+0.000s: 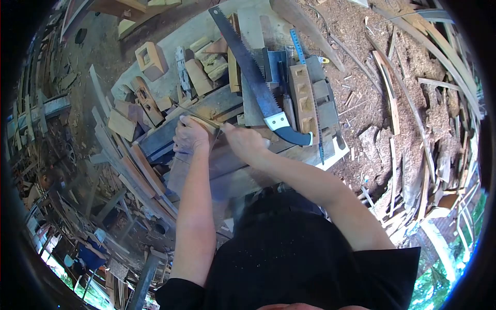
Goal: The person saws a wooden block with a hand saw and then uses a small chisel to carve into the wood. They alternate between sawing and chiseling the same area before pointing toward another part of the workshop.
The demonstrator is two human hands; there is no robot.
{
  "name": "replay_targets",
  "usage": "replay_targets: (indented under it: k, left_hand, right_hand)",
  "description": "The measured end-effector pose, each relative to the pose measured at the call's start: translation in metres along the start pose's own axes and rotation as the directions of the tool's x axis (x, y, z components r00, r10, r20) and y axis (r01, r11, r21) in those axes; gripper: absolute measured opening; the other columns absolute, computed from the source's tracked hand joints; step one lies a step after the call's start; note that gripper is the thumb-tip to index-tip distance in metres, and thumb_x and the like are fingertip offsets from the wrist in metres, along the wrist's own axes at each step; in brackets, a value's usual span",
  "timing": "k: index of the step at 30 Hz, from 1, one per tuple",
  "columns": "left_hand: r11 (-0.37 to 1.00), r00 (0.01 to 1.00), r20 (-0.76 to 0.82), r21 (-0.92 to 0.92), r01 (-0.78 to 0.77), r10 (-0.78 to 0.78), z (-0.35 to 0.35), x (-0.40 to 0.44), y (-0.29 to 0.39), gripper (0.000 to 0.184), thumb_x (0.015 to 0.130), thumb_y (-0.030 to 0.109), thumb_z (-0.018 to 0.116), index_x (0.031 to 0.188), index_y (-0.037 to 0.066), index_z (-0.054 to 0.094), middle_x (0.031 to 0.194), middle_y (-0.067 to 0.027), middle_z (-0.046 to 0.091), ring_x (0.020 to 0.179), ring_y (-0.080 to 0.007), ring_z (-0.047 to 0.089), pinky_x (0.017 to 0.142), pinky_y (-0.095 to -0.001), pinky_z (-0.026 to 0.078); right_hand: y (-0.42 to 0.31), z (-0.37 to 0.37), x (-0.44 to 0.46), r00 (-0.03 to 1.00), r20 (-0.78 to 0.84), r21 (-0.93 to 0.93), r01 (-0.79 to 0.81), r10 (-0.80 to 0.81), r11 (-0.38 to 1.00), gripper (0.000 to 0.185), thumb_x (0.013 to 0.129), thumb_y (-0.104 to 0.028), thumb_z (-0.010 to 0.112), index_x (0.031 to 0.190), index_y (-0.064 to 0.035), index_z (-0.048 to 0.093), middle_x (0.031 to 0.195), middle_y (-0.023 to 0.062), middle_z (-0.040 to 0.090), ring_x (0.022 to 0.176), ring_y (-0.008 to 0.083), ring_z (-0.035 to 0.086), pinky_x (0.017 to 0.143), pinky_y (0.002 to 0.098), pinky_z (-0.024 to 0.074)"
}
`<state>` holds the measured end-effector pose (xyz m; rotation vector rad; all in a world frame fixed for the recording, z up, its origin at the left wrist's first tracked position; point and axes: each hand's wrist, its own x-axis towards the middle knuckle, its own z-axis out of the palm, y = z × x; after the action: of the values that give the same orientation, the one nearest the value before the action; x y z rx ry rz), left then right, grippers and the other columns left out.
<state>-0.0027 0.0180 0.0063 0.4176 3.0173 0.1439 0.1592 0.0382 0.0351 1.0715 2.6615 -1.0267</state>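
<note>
My left hand (191,135) is closed round a small wooden piece (205,123) near the middle of the workbench. Just right of it, my right hand (243,143) is closed, its fingers wrapped round something mostly hidden. A thin dark tool (192,111) lies across the wooden piece, reaching up and left from between the hands; whether my right hand grips it is hard to tell. Beyond my right hand lies a handsaw (253,77) with a white and dark handle. A wooden block with square holes (304,98) is to the saw's right.
Wood blocks (198,76) and a hollowed block (151,61) lie on the bench's far side. A blue measuring tape (298,45) runs beside the holed block. Wood strips (386,93) and shavings cover the ground at right. Another person (93,254) is at the lower left.
</note>
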Motion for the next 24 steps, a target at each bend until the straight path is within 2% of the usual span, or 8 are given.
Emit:
replay_targets:
  k: [2,6,9,11,17,20,23,24]
  left_hand:
    - [1.0,1.0,0.022,0.017,0.007,-0.008,0.0,0.001,-0.002,0.053,0.096,0.045,0.031,0.104,0.011,0.071,0.107,-0.0117,0.069,0.1,-0.0336,0.058,0.089,-0.0482,0.032]
    - [1.0,1.0,0.009,0.016,0.013,-0.013,0.002,0.002,0.0,0.053,0.096,0.045,0.031,0.103,0.012,0.071,0.106,-0.0115,0.069,0.1,-0.0337,0.059,0.089,-0.0487,0.033]
    - [1.0,1.0,0.009,0.017,0.006,-0.006,-0.003,-0.001,0.001,0.052,0.096,0.045,0.031,0.102,0.012,0.071,0.104,-0.0111,0.07,0.099,-0.034,0.059,0.088,-0.0487,0.033]
    - [1.0,1.0,0.03,0.025,0.008,-0.009,-0.002,0.001,0.001,0.052,0.096,0.044,0.031,0.102,0.012,0.071,0.103,-0.0109,0.07,0.098,-0.0345,0.059,0.088,-0.0496,0.034]
    - [0.999,1.0,-0.012,0.043,-0.012,0.013,0.006,0.003,-0.006,0.05,0.096,0.044,0.033,0.101,0.013,0.072,0.104,-0.0103,0.07,0.099,-0.0337,0.06,0.088,-0.0511,0.034]
    - [1.0,1.0,-0.024,0.002,-0.014,0.014,0.0,-0.001,-0.001,0.049,0.096,0.041,0.034,0.099,0.011,0.072,0.104,-0.0112,0.07,0.099,-0.0327,0.06,0.09,-0.0503,0.034]
    - [1.0,0.998,-0.057,-0.025,-0.014,0.013,-0.006,-0.002,0.0,0.048,0.096,0.04,0.035,0.095,0.009,0.072,0.1,-0.0118,0.07,0.097,-0.0324,0.061,0.089,-0.0505,0.034]
    - [0.999,0.997,-0.07,-0.022,-0.038,0.037,-0.007,-0.002,-0.001,0.048,0.096,0.04,0.035,0.092,0.009,0.071,0.098,-0.0122,0.07,0.095,-0.0324,0.062,0.089,-0.0509,0.035]
  right_hand:
    - [-0.008,0.009,0.018,0.995,0.049,-0.073,-0.083,0.086,0.994,0.014,0.091,-0.009,0.051,0.103,-0.0029,0.048,0.075,0.0124,0.068,0.07,0.0275,0.071,0.058,0.0368,0.0582]
    - [0.013,-0.005,-0.035,0.997,-0.038,0.029,-0.062,0.064,0.998,0.011,0.09,-0.009,0.051,0.097,-0.0029,0.047,0.073,0.0128,0.068,0.068,0.0264,0.071,0.057,0.0362,0.0579]
    - [0.014,-0.004,-0.033,0.984,0.142,-0.08,-0.101,0.112,0.992,0.012,0.089,-0.009,0.052,0.098,-0.0026,0.047,0.076,0.0131,0.068,0.068,0.0255,0.071,0.056,0.0357,0.0572]
    - [0.004,0.012,0.009,0.998,-0.059,-0.057,-0.013,0.01,0.998,0.013,0.089,-0.011,0.052,0.098,-0.0022,0.046,0.075,0.0135,0.069,0.069,0.0239,0.072,0.054,0.0343,0.0567]
    - [0.006,0.0,0.004,0.986,0.134,0.205,-0.13,0.104,0.97,0.014,0.092,-0.01,0.051,0.103,-0.0032,0.045,0.082,0.0222,0.066,0.078,0.0396,0.067,0.067,0.0483,0.0546]
    - [0.007,0.009,-0.002,0.965,-0.198,0.484,-0.056,0.172,0.873,0.015,0.099,-0.014,0.046,0.102,-0.0002,0.043,0.095,0.0299,0.061,0.082,0.0477,0.06,0.068,0.0521,0.0478]
    - [0.008,0.038,0.034,0.924,-0.37,0.555,0.138,0.094,0.821,0.014,0.1,-0.014,0.046,0.105,-0.0004,0.046,0.096,0.0273,0.062,0.086,0.047,0.06,0.071,0.0495,0.0477]
    - [0.0,0.039,0.039,0.94,-0.311,0.591,0.078,0.137,0.803,0.018,0.102,-0.017,0.045,0.108,-0.0009,0.048,0.095,0.0233,0.063,0.086,0.0422,0.062,0.073,0.0453,0.0477]
